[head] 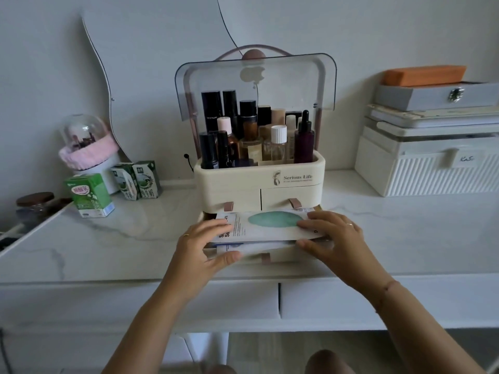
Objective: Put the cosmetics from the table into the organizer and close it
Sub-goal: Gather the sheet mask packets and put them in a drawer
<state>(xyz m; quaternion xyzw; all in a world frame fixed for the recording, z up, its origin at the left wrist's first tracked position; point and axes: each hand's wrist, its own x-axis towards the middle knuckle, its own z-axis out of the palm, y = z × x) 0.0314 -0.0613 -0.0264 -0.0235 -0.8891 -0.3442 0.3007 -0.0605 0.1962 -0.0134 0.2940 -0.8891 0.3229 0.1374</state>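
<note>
Left hand (205, 244) and right hand (332, 236) each pinch the mask packets (270, 225) lying between them over the open bottom drawer (283, 254), organizer (256, 182) just beyond the fingertips; overhanging packet edges likely jam or crease on closing.

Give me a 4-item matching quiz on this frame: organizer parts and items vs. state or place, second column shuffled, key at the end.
1. clear lid
2. bottom drawer
3. sheet mask packet
4. green carton

A. on the table, left of the organizer
B. swung up
C. held by left hand and right hand
D. pulled out

Pairs: 1-B; 2-D; 3-C; 4-A
</note>
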